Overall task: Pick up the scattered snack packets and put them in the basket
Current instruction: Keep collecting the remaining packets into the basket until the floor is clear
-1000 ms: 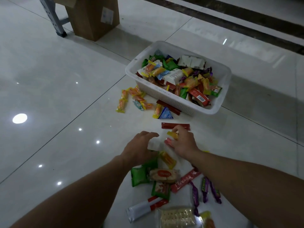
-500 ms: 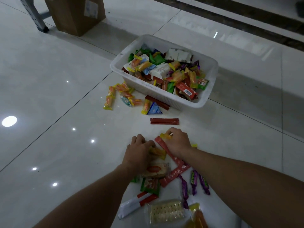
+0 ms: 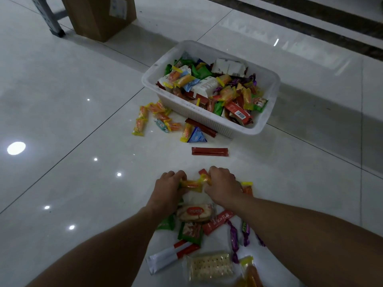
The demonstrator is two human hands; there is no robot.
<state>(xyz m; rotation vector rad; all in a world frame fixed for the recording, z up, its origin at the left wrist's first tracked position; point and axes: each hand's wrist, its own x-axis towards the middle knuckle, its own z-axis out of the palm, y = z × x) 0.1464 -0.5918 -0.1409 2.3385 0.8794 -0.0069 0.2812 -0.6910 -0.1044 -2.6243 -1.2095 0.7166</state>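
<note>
Snugly, left grip [image 3: 169,188], right grip [image 3: 222,186] around packets [image 3: 190,184]

No text legible, barcode on red packet [image 3: 238,112] in basket [image 3: 204,119] at 1 o'clock, white label [image 3: 118,6] on cardboard box [image 3: 93,19] at 11 o'clock, blurred

Glossy pale floor tiles [image 3: 62,79] with thin dark grout lines mirror round ceiling-light spots [image 3: 16,148], a dark stone band [image 3: 310,19] crosses the far right corner, and at far left a brown cardboard box [image 3: 97,15] stands beside a grey metal frame leg [image 3: 49,19].
</note>
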